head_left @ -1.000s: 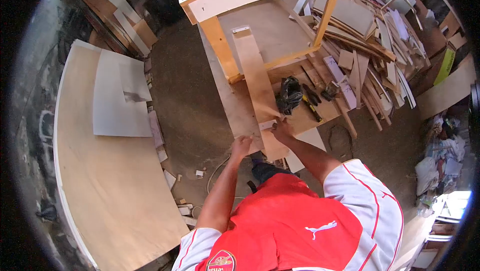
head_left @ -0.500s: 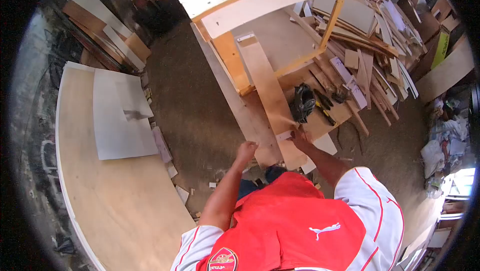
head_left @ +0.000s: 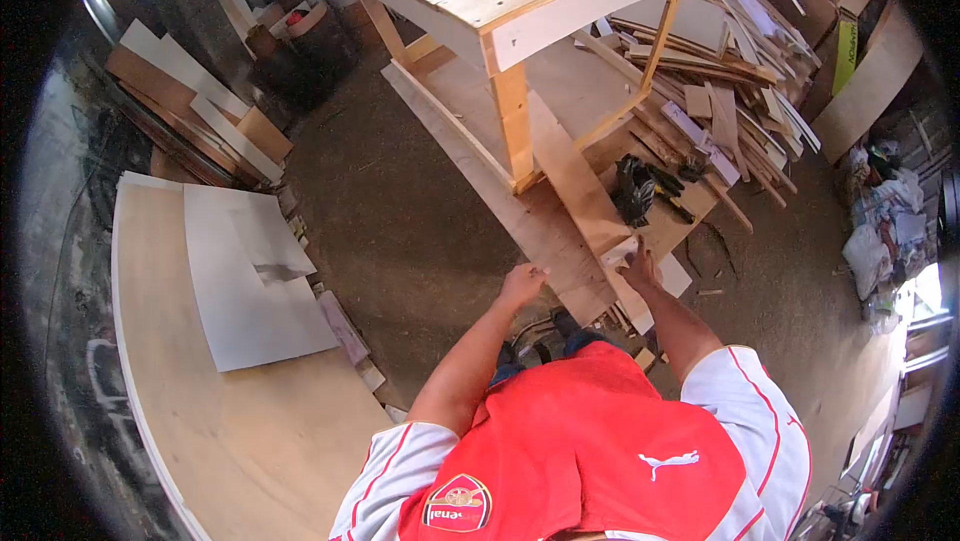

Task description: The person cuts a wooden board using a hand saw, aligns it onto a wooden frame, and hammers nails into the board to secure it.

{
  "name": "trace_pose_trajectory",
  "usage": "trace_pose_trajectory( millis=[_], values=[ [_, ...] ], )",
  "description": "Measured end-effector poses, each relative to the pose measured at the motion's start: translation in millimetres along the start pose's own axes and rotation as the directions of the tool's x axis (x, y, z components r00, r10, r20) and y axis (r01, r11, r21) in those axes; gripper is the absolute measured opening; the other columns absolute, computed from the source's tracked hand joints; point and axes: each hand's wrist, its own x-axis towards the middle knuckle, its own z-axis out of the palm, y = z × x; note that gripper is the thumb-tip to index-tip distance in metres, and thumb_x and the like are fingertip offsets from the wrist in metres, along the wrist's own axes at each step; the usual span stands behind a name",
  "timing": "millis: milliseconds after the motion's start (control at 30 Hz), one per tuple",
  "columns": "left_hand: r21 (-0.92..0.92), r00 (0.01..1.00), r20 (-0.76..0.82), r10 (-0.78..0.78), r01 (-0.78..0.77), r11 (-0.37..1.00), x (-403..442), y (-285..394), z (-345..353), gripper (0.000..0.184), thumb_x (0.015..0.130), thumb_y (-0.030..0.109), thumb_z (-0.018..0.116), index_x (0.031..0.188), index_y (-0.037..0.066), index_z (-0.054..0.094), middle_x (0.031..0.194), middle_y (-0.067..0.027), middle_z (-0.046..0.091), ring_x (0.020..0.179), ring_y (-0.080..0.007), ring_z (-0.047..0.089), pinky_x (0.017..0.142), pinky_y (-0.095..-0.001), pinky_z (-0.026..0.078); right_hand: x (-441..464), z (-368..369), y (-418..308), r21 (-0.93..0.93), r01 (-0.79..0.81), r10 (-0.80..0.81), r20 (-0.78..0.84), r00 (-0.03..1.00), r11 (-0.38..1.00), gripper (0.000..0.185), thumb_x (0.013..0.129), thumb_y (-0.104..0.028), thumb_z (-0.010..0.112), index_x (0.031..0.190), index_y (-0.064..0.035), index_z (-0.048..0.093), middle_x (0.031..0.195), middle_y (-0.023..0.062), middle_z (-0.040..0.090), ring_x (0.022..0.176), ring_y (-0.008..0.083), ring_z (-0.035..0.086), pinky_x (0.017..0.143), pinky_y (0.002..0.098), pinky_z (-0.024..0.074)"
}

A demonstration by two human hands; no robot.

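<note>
A long wooden plank point(head_left: 575, 183) runs from beneath the wooden table point(head_left: 590, 16) toward me, with a short white strip point(head_left: 620, 251) across its near end. At that end, my right hand point(head_left: 641, 267) is closed on the plank, its fingers at the edge beside the strip. My left hand point(head_left: 523, 284) is held left of the plank, above a wider board point(head_left: 560, 256), fingers pinched together. What the pinch contains, if anything, is too small to make out. A black plastic bag point(head_left: 632, 189) lies right of the plank, next to a black-and-yellow tool point(head_left: 678, 205).
Offcuts and boards point(head_left: 720, 91) are heaped behind the table at the right. A large curved panel point(head_left: 250, 431) with a white sheet point(head_left: 240, 291) on it stands at left. More boards point(head_left: 190, 91) lean at the far left; plastic bags point(head_left: 870, 261) lie at the right.
My view has shifted, so more of the table and its legs shows. Both hands appear further right in the picture; the right hand stays at the plank's near end.
</note>
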Motion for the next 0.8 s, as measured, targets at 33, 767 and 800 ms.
trace_pose_trajectory(
  millis=[33,767,800],
  values=[
    [0.026,1.000,-0.006,0.014,-0.014,1.000,1.7,-8.6,-3.6,0.042,0.092,0.043,0.069,0.103,0.003,0.075,0.095,-0.0196,0.074,0.095,-0.0330,0.072,0.082,-0.0422,0.054,-2.1,6.0,1.6,-0.006,-0.044,0.044,0.002,0.999,0.999,0.100,0.079,-0.038,0.082,0.159,-0.0137,0.028,0.147,0.0231,0.048,0.134,0.0403,0.050,0.104,0.0490,0.0488],
    [0.246,0.602,-0.650,0.464,-0.411,0.878,125.0,194.5,-177.9,0.036,0.089,0.032,0.079,0.106,0.001,0.073,0.090,-0.0158,0.074,0.084,-0.0303,0.072,0.074,-0.0412,0.054,-56.4,0.3,51.7,0.022,-0.239,0.237,0.069,0.969,0.971,0.070,0.087,-0.050,0.072,0.145,-0.0182,0.051,0.137,0.0129,0.055,0.125,0.0355,0.054,0.099,0.0451,0.0502],
    [0.259,0.580,-0.667,0.468,-0.409,0.875,121.5,201.1,-176.7,0.036,0.089,0.033,0.079,0.105,0.001,0.073,0.088,-0.0152,0.074,0.082,-0.0288,0.072,0.073,-0.0401,0.054,-52.3,5.5,59.9,0.061,-0.252,0.250,0.035,0.968,0.966,0.072,0.084,-0.048,0.075,0.144,-0.0180,0.050,0.135,0.0147,0.056,0.122,0.0361,0.057,0.098,0.0461,0.0516]
  ],
)
